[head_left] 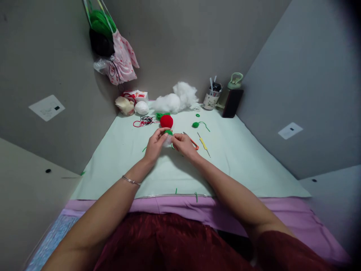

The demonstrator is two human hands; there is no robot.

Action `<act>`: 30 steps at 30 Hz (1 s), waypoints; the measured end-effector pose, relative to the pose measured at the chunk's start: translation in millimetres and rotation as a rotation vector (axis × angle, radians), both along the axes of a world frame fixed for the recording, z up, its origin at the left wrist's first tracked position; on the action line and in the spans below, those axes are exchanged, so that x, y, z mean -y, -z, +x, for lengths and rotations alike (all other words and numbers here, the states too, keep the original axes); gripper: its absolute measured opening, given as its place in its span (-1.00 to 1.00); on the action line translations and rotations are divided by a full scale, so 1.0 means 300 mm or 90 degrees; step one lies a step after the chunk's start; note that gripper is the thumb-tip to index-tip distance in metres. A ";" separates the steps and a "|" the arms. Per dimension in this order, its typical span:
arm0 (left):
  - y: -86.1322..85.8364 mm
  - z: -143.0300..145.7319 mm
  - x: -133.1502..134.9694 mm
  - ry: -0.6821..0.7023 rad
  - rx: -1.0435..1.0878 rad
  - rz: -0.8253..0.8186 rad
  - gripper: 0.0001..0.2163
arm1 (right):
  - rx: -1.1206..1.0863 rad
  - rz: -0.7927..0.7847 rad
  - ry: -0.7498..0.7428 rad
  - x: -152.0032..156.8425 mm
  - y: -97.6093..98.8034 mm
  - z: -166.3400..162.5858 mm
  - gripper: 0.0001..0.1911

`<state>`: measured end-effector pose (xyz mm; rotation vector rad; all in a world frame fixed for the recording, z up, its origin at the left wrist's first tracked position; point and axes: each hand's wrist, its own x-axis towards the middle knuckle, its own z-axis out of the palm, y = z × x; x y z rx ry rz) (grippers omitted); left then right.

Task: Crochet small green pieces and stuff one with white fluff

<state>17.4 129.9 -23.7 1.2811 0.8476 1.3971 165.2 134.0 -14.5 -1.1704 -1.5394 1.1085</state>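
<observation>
Over the pale green table cover my left hand and my right hand meet at a small piece of green crochet with white stuffing. Both hands have their fingers pinched closed on it. A red crocheted ball lies just beyond the hands. To the right of my right hand lie orange-handled scissors and a yellow-handled crochet hook.
A small green crochet piece with a yarn tail and a green ring lie further back. White stuffing, a white ball, red and black yarn, a cup of tools and a green bottle line the back wall. A bag hangs above.
</observation>
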 end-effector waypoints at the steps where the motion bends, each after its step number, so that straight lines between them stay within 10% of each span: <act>1: -0.001 0.002 0.000 0.009 0.004 -0.001 -0.65 | -0.004 -0.002 0.013 0.001 0.000 -0.001 -0.56; 15: 0.000 0.019 -0.010 0.105 0.196 -0.151 -0.66 | 0.027 0.034 0.068 0.005 -0.005 -0.011 -0.73; 30: 0.018 0.043 0.000 -0.035 0.160 -0.171 -0.89 | -0.009 -0.014 0.026 0.041 -0.006 -0.054 -0.76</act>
